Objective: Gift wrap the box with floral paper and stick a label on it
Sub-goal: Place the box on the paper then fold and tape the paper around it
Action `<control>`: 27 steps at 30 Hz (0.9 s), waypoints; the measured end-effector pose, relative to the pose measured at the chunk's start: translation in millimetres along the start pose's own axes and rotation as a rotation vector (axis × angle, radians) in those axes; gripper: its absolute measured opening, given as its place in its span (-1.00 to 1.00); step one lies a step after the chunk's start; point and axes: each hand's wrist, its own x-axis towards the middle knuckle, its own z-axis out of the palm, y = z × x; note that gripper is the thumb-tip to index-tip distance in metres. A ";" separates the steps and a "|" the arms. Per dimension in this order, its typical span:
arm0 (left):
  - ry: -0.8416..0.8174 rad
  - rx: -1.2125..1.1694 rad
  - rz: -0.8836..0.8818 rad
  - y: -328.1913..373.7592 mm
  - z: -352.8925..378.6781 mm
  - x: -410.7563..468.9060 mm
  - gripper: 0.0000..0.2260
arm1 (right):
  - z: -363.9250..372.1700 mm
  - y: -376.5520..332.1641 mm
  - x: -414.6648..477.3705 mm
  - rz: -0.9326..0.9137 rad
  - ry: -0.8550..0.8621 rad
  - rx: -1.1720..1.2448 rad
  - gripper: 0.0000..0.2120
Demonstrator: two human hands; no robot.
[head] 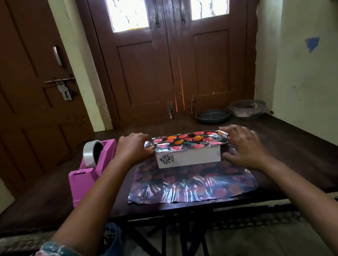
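Note:
A white box (191, 157) with a small black print on its near face lies in the middle of the dark table. The floral paper (192, 185), black with red and orange tulips, is spread under it and reaches the table's near edge. Its far flap is folded over the top of the box. My left hand (133, 148) holds that flap at the box's left end. My right hand (244, 147) presses the paper at the right end, fingers spread, thumb low beside the box. No label is in view.
A pink tape dispenser (93, 171) with a grey tape roll stands left of the box. At the far right of the table (305, 149) sit a dark shallow pan (213, 116) and a round sieve-like bowl (247, 108). Brown doors close off the far side.

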 end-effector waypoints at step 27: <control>0.064 0.088 0.207 27.0 45.4 30.0 -0.40 | 53.3 -49.7 27.1 -0.038 0.161 -0.226 0.17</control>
